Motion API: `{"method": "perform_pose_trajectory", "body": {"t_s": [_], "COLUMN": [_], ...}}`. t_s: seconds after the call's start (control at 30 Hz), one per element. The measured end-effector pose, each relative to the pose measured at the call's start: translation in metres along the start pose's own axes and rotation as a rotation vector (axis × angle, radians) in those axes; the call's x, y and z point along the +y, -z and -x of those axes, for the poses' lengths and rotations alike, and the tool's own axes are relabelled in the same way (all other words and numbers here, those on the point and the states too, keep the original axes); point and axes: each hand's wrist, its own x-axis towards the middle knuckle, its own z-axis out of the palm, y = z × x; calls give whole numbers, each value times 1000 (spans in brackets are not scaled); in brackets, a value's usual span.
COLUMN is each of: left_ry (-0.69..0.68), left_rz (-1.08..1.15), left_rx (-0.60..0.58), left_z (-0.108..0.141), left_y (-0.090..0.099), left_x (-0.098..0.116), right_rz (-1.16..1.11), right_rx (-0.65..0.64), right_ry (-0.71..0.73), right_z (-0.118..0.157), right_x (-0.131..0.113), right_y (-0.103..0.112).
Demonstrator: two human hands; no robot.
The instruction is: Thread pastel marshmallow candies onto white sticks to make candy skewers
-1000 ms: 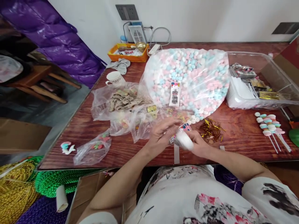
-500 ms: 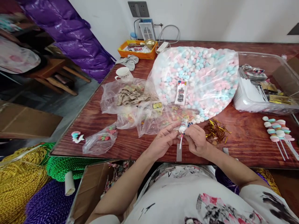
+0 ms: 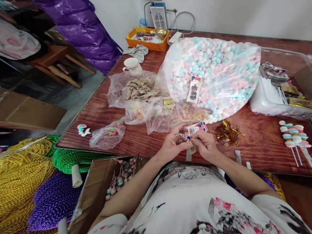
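My left hand (image 3: 172, 144) is closed around a small wrapped candy on a stick (image 3: 181, 136), mostly hidden by the fingers. My right hand (image 3: 206, 144) pinches at the gathered end of the wrapper, and the fingertips of both hands nearly meet there. A dark blue spot shows at that end; I cannot make out the stick. Just beyond the fingers is a printed white packet (image 3: 198, 127) with red and blue marks. Gold twist ties (image 3: 227, 133) lie in a loose pile right of my right hand.
A big clear bag of pastel marshmallows (image 3: 219, 71) fills the back, bearing another printed packet (image 3: 194, 89). Marshmallow skewers (image 3: 294, 138) lie at right, near a clear plastic bin (image 3: 263, 105). Left are candy bags (image 3: 107, 136), a mug (image 3: 133, 66) and an orange tray (image 3: 133, 42).
The candy has turned from stick-down to lying sideways in my left hand. My right hand has shifted along its gathered end. The printed packet beyond the fingers now shows more fully.
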Motion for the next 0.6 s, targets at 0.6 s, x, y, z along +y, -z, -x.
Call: {"method": "perform_pose_trajectory", "body": {"t_s": [0.6], "left_ry": [138], "left_rz": [-983], "left_rx": [78], "left_z": [173], "left_y": [138], "left_x": [29], "right_rz": [-8], "right_rx": [-485], "right_ry": [-48], "right_z": [40], "right_x": [-10], "right_y": [-34]}}
